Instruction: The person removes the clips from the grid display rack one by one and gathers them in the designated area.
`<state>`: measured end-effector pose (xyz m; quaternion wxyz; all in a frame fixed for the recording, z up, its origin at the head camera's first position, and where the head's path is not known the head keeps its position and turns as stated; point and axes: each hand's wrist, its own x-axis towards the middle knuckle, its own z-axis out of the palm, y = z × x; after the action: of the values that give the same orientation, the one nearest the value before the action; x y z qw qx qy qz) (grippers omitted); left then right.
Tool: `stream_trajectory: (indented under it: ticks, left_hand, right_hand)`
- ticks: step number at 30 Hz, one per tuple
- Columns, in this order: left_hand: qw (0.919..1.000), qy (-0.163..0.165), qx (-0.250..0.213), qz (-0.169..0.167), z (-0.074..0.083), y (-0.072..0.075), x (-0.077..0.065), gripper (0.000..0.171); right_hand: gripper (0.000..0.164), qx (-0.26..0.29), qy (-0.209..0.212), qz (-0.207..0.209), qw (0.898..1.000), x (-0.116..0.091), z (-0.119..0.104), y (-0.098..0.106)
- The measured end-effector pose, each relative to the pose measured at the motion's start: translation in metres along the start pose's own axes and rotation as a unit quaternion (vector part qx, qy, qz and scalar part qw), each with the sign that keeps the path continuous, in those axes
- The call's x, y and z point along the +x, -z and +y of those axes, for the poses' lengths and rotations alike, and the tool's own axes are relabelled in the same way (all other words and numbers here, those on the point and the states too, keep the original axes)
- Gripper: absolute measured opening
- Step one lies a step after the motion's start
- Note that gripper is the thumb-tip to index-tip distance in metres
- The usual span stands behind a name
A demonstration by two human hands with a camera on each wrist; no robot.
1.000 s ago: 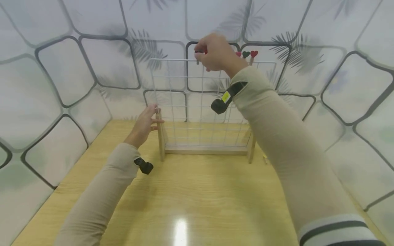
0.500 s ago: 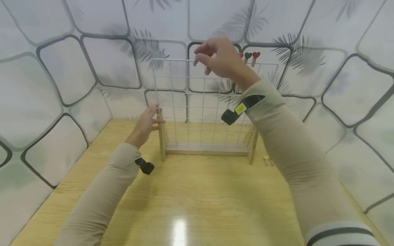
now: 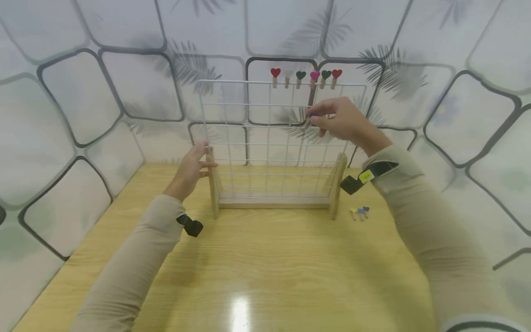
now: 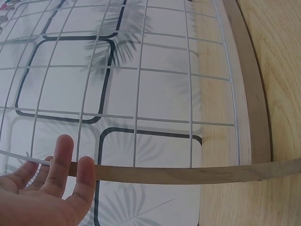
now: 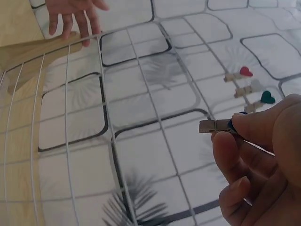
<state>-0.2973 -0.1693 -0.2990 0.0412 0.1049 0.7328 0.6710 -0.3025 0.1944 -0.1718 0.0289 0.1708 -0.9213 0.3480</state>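
My right hand (image 3: 338, 120) pinches a small wooden clothespin (image 5: 214, 125) with a dark blue top between thumb and fingers, in front of the upper right part of a white wire grid (image 3: 257, 144). My left hand (image 3: 190, 170) rests against the grid's left wooden post (image 3: 213, 193), its fingers (image 4: 62, 160) fairly straight across the post and frame edge. Along the right part of the grid's top wire stand several heart clothespins, among them a red one (image 3: 275, 74), a white one (image 3: 287, 78), a green one (image 3: 300, 75) and a pink one (image 3: 314, 76).
Three small clothespins (image 3: 360, 211), yellow and blue, lie on the wooden table (image 3: 265, 258) right of the grid's right post (image 3: 338, 186). A patterned wall covering (image 3: 137, 87) stands behind and at both sides.
My right hand has moved from the top wire down and to the right, carrying the clothespin, which was at the top wire before. My left hand has stayed at the post.
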Motion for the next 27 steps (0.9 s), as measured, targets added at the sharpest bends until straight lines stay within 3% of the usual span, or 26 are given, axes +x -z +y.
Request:
stream_trajectory:
  ticks: [6,21,27]
  left_hand:
    - [1.0,-0.002,0.001,-0.001,0.0,0.001,-0.001,0.062]
    - [1.0,0.002,0.003,-0.001,0.001,0.001,0.001,0.064]
    - [1.0,0.007,-0.006,-0.002,-0.001,0.0,0.002,0.065]
  right_hand:
    - [0.035,0.027,-0.041,-0.002,0.999,-0.021,0.046,0.005]
    - [0.042,0.071,-0.092,0.012,0.993,-0.068,0.152,0.005]
    - [0.043,0.077,-0.146,-0.004,0.986,-0.085,0.195,-0.001]
